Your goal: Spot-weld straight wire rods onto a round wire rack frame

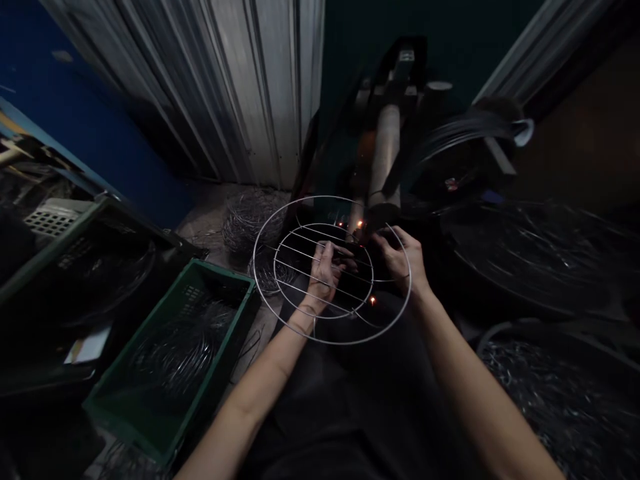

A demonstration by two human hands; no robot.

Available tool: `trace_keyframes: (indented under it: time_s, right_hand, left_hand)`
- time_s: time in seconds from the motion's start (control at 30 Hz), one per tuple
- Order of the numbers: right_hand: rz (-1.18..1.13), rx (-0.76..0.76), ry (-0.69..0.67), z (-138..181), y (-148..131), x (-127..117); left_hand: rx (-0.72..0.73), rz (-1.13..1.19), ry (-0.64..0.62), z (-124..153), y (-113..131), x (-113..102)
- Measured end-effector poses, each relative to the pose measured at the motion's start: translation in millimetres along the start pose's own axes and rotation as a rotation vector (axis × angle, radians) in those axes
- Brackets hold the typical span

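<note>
- Holding a round wire grille [331, 267] flat in front of the body, both hands work at its middle, over the dark lap.
- Left hand [324, 272] – fingers curled shut around the straight cross wires inside the inner ring, with the wrist lying under the outer ring.
- Right hand [401, 259] – fingers pinched on the grille's wires at the right side of the inner ring, close to the machine's dark tip.
- The grille has 2 rings, 1 inside the other, joined by several straight wires.
- Small orange sparks [359, 225] glow at the grille's far edge, and 1 more near its lower right.
- A dim welding machine [387, 143] with a pale cylinder stands just behind the grille.
- A green crate [226, 337] sits on the floor to the left, with wire pieces inside.
- Loose wire bundles [249, 215] lie on the floor beyond the crate, near a corrugated metal wall [240, 80].
- Dark round tubs [540, 260] of wire sit to the right.
</note>
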State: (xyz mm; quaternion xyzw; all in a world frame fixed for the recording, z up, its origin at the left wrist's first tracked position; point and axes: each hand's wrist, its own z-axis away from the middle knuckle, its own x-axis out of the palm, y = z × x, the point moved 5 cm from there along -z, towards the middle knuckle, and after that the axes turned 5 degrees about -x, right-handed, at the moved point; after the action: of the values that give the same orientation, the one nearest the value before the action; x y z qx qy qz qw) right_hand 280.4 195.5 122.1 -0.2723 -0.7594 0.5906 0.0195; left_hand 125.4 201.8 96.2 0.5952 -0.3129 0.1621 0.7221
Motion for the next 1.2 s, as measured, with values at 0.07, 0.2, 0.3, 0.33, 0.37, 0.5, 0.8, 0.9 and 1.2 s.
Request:
trace_keyframes:
  time_s: [0.07,0.2,0.3,0.33,0.37,0.5,0.8,0.9,1.2]
  right_hand:
    - [-0.002,0.012,-0.001,3,3,-12]
    - [0.158,0.036,0.109,34,12,-59]
    - [0.327,0.082,0.053,75,32,-80]
    - [0.379,0.098,-0.007,91,42,-80]
    - [0.439,0.104,-0.073,106,53,-77]
    - [0.939,0.03,-0.37,153,98,-53]
    - [1.258,0.092,-0.394,144,134,-79]
    - [1.204,0.119,-0.372,130,143,-90]
    - [0.471,0.014,-0.077,166,59,-100]
  left_hand:
    - [-0.004,-0.032,-0.027,-2,1,1]
    - [0.013,-0.062,-0.015,-4,1,2]
    - [0.059,-0.084,0.018,-1,-1,2]
    - [0.075,-0.099,0.021,1,-2,2]
    - [0.088,-0.116,0.021,5,-4,2]
    - [0.075,-0.172,0.03,28,-15,0]
    - [-0.007,-0.133,0.039,51,-28,-3]
    - [-0.018,-0.139,0.063,50,-32,-3]
    - [0.08,-0.248,0.058,52,-34,-2]
